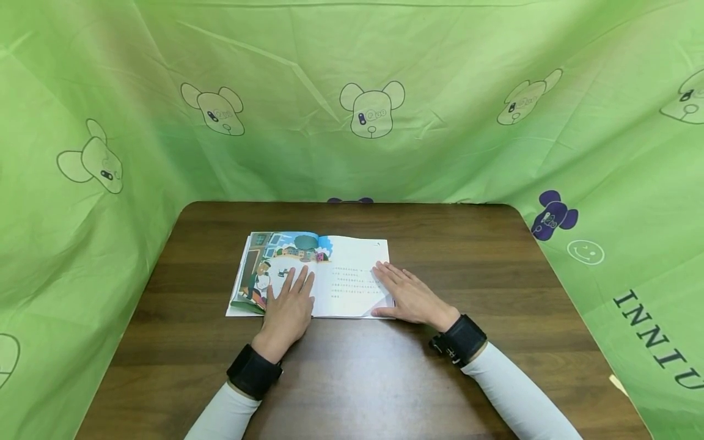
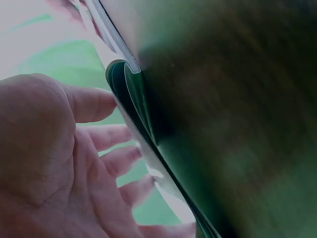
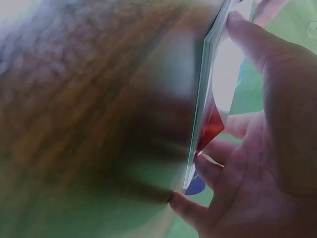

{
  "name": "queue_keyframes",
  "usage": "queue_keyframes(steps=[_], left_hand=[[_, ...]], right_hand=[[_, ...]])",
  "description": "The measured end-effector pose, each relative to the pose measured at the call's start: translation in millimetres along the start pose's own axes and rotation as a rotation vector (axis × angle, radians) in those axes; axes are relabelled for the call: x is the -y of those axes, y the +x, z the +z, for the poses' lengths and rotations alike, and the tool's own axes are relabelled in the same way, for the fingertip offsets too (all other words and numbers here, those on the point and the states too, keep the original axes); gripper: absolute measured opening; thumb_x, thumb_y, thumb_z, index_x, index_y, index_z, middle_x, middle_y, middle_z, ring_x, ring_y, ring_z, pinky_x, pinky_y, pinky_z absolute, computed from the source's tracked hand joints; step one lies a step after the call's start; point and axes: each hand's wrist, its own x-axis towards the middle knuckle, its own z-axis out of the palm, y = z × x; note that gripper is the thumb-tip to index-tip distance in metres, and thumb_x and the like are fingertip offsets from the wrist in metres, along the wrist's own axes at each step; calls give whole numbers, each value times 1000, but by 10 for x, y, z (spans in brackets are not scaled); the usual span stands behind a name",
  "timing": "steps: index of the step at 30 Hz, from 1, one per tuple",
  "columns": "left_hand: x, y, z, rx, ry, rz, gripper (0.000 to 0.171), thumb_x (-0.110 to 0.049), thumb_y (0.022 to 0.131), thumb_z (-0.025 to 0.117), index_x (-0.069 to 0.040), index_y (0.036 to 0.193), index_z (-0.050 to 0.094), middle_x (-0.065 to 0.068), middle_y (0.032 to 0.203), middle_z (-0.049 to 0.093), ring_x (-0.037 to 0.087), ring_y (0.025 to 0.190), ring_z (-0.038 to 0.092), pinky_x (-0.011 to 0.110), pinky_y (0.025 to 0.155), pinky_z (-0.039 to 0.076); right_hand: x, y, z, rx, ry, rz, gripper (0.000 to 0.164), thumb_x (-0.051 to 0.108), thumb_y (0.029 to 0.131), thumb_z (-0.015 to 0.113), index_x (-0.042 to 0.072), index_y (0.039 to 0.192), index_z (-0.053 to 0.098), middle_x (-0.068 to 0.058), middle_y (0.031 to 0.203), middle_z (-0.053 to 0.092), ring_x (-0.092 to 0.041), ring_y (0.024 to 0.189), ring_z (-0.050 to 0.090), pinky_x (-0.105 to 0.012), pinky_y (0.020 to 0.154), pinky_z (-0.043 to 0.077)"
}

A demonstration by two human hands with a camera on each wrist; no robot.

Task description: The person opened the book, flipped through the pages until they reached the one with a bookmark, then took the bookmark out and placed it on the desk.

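Observation:
An open picture book (image 1: 352,244) lies on the wooden table, with a coloured illustration on its left page and lines of print on the right one. My left hand (image 1: 289,309) rests on the left page near the fold, fingers spread. Over the right edge of the book lies my right hand (image 1: 411,297), its fingers straight and its thumb at the lower corner. In the right wrist view a page corner stands slightly raised by the fingers, and a red patch (image 3: 212,124) shows there. Pages (image 2: 130,99) bulge in a curve by the thumb in the left wrist view.
The brown wooden table (image 1: 374,379) has rounded far corners. A green cloth (image 1: 286,165) printed with bear heads hangs behind it and along both sides. Black bands (image 1: 254,371) circle both wrists, above white sleeves.

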Motion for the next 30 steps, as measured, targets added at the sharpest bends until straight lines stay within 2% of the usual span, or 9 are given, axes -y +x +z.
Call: queue_keyframes(steps=[4, 10, 13, 16, 19, 23, 26, 30], left_hand=[[-6, -10, 1, 2, -34, -16, 57, -28, 101, 46, -17, 155, 35, 9, 162, 27, 37, 147, 21, 80, 95, 25], [-6, -41, -7, -8, -29, 15, 49, -24, 100, 49, -31, 149, 47, 15, 160, 30, 45, 143, 25, 82, 90, 29], [-17, -51, -6, -4, -6, 30, 47, -24, 100, 50, -29, 147, 50, 18, 159, 31, 48, 142, 27, 82, 88, 31], [-39, -51, -6, 3, -11, 25, 46, -34, 101, 46, -26, 147, 50, 19, 159, 31, 50, 140, 27, 81, 89, 31], [-62, -46, -7, 21, -32, 4, 56, -51, 100, 40, -24, 148, 49, 20, 159, 29, 52, 141, 24, 80, 92, 29], [-91, -44, -4, 32, -51, -22, 77, -71, 91, 37, -22, 149, 47, 21, 160, 26, 53, 141, 21, 79, 96, 27], [-110, -43, 4, 36, -58, -31, 88, -79, 85, 35, -20, 150, 46, 21, 161, 24, 53, 141, 21, 77, 98, 27], [-132, -40, 25, 46, -62, -32, 96, -82, 81, 36, -17, 151, 44, 22, 162, 21, 51, 143, 19, 76, 100, 26]], right_hand=[[2, 3, 0, 4, -5, -3, 96, 70, 85, 52, 8, 155, 31, -14, 160, 31, -29, 145, 30, -55, 112, 29], [6, 10, 5, 15, -22, -19, 91, 68, 86, 52, 7, 153, 37, -16, 159, 31, -30, 145, 30, -56, 111, 30], [9, 14, 4, 27, -32, -17, 90, 68, 87, 51, 7, 152, 38, -15, 159, 30, -30, 145, 30, -55, 111, 30], [16, 20, -7, 26, -44, -11, 90, 69, 86, 51, 8, 152, 40, -15, 159, 32, -30, 144, 31, -55, 111, 31], [27, 27, -20, 19, -51, -9, 89, 68, 86, 52, 7, 151, 42, -16, 158, 34, -31, 143, 33, -55, 110, 33], [41, 43, -29, 10, -57, -9, 87, 66, 86, 54, 7, 149, 44, -17, 157, 36, -32, 141, 36, -54, 107, 37], [48, 60, -30, 3, -74, -12, 85, 65, 87, 54, 6, 147, 46, -18, 155, 38, -33, 140, 39, -52, 105, 40], [61, 85, -46, -27, -94, -24, 78, 59, 89, 57, 3, 143, 52, -20, 151, 44, -35, 135, 44, -50, 102, 44]])
